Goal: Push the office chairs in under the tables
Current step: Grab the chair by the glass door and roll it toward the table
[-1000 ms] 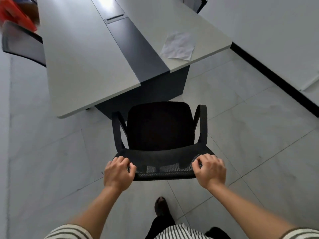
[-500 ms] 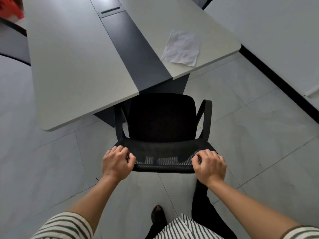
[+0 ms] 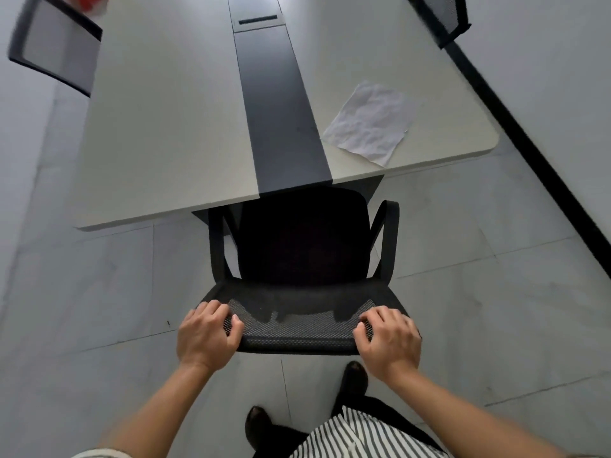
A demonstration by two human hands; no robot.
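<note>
The black chair (image 3: pixel 304 246) had a mesh back, a dark seat and two arm rests. It stood upright at the end of the long pale counter (image 3: pixel 165 127), its seat front right at the edge. A second chair (image 3: pixel 56 51) stood by the counter's left side, and a third chair (image 3: pixel 446 14) by its far right side.

Soft, even light lies flat over the pale surface (image 3: pixel 158 127) and the grey floor (image 3: pixel 82 292), leaving only faint shadows, while the chair (image 3: pixel 304 246) sinks to near-black without detail, the far top corners smear with motion blur, and the wide lens bows straight edges.
</note>
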